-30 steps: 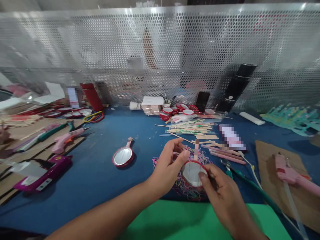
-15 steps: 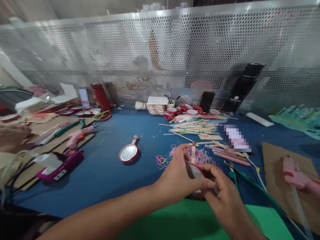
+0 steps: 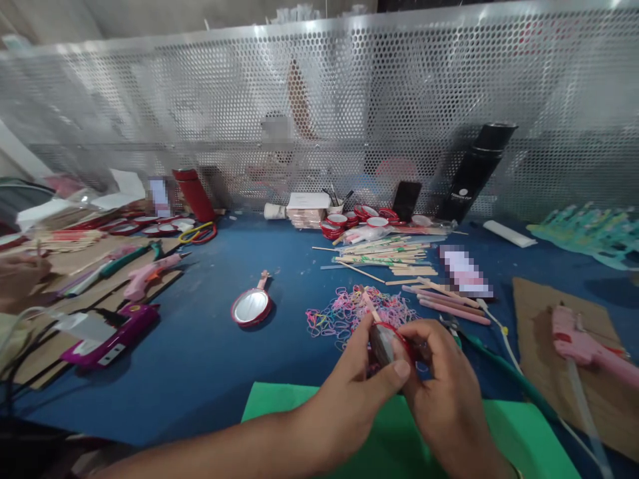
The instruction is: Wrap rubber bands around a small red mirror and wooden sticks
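Note:
Between my two hands is a small round hand mirror [image 3: 383, 344] with a red rim and a flat wooden stick handle that points up and away to the left. My left hand [image 3: 367, 376] grips its left edge, the thumb lying across the lower face. On the opposite rim, my right hand [image 3: 439, 369] has its fingers curled round. Just beyond the hands lies a tangled heap of colourful rubber bands [image 3: 344, 309]. A second red-rimmed mirror [image 3: 251, 307] with a stick handle rests face up on the blue table [image 3: 210, 359] to the left.
A green sheet [image 3: 279, 399] lies under my forearms. Wooden sticks [image 3: 384, 256], pink glue sticks [image 3: 454, 309] and green-handled pliers [image 3: 499, 359] lie around. At right, a pink glue gun [image 3: 584, 339] sits on cardboard [image 3: 529, 313]. Another person's hand [image 3: 22, 276] is at far left.
The mirror in my hands has tilted, its handle swinging from upright to the left, and its face shows more. My hands have come slightly lower, and the camera view has shifted a little.

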The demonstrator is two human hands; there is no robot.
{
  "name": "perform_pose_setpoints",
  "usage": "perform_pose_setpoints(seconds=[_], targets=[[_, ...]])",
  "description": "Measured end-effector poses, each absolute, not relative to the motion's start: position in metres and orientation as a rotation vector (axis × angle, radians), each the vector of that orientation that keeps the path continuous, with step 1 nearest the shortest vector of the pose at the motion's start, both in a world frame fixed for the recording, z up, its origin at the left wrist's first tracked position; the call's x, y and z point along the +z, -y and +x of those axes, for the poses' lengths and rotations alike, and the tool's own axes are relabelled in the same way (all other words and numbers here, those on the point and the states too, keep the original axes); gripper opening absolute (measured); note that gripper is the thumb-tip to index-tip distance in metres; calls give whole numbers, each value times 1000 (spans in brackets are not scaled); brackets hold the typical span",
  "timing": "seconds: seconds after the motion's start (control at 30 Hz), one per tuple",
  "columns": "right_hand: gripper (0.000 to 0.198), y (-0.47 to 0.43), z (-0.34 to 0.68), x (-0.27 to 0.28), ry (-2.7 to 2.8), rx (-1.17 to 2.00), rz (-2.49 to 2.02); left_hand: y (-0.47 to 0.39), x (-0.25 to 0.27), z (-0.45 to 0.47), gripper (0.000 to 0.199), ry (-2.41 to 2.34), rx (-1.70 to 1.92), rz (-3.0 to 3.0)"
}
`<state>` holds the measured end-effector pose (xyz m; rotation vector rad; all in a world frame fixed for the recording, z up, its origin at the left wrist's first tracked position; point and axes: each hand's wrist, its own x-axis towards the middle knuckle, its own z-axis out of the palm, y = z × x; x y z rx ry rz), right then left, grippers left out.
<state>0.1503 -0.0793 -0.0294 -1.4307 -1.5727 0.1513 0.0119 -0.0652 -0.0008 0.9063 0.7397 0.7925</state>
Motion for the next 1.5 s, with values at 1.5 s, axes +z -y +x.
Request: perform_pose_setpoints(seconds=[1.5], targets=[[46,88,156,-31,1859,89,-1373,-19,19,-144,76,-2232,-99,2330]])
